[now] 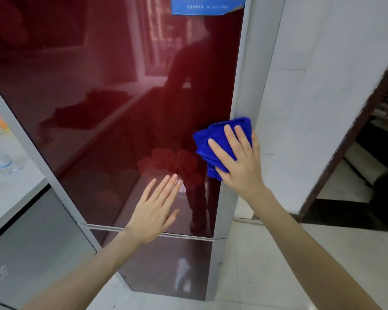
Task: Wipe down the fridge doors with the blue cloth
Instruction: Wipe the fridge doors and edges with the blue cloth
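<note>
Right hand (238,162): flat, fingers straight and slightly spread, pressing the blue cloth against the door.
Blue cloth (211,142): bunched, centre right of the frame, on the upper fridge door's right edge, overlapping the grey trim.
Left hand (154,211): fingers straight and close together, holding nothing, before the lower part of the upper door; contact with the glass unclear.
Upper fridge door (99,86): glossy red, closed.
Lower fridge door (166,265): closed, bottom centre.
Bottle (2,162): clear plastic, left edge, on the white counter (9,198); contents too blurred to tell.
</note>
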